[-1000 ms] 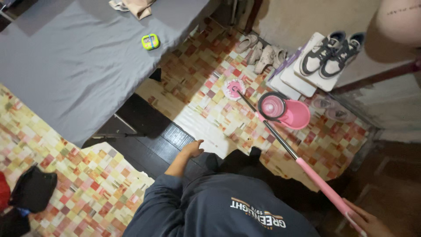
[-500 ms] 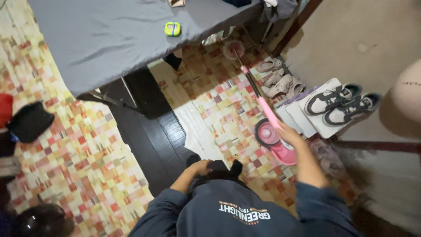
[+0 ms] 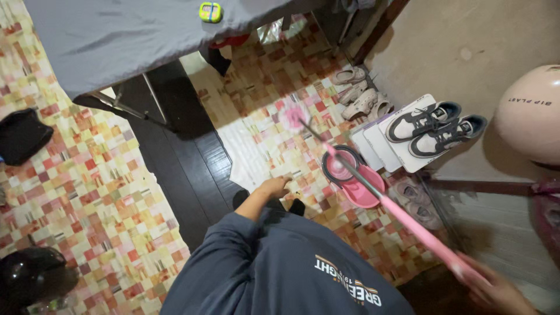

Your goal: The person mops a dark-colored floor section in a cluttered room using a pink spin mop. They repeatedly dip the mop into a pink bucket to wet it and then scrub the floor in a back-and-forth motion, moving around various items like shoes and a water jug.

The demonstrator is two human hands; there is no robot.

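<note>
My right hand (image 3: 496, 289) grips the upper end of a pink mop handle (image 3: 414, 227) at the lower right. The mop's pink and white head (image 3: 293, 115) rests on the checkered floor mat, blurred by motion. The handle passes over a pink mop bucket (image 3: 352, 178) standing on the mat. My left hand (image 3: 273, 188) hangs loosely in front of my body, holding nothing, fingers slightly curled, above the pale strip of floor.
A grey-covered bed (image 3: 116, 35) with a small green and yellow gadget (image 3: 210, 11) fills the upper left. Sandals (image 3: 360, 93) and sneakers on boxes (image 3: 429, 125) line the wall. A pink ball (image 3: 528, 114) at right, a dark helmet (image 3: 29, 277) lower left.
The mop head has been pulled back from under the bed toward the bucket. My right hand slid from mid-handle down to the handle's end at lower right.
</note>
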